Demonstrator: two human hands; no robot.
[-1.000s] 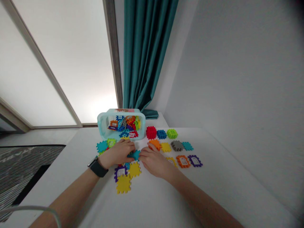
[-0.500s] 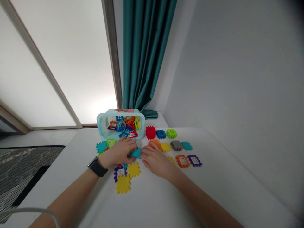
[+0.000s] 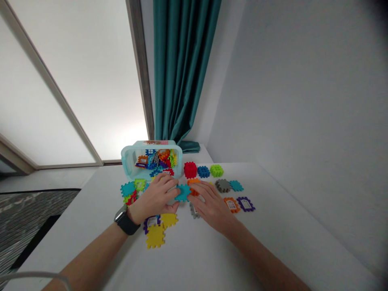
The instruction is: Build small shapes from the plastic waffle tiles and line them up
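Right hand (image 3: 210, 206): teal tile (image 3: 183, 194) is gripped by its right edge.
Left hand (image 3: 157, 197): tile's left edge is touched; whether pinched cannot be told.
Bin (image 3: 129, 161): coloured pieces (image 3: 156, 159) are held.

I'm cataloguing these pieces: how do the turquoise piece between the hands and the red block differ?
The turquoise piece is flat; the red block is thick and boxy. The turquoise piece is touched by the left hand and right hand; the red block stands untouched beside the box. Both have toothed edges.

The held tile (image 3: 183, 193) is turquoise, the curtain (image 3: 183, 72) teal.
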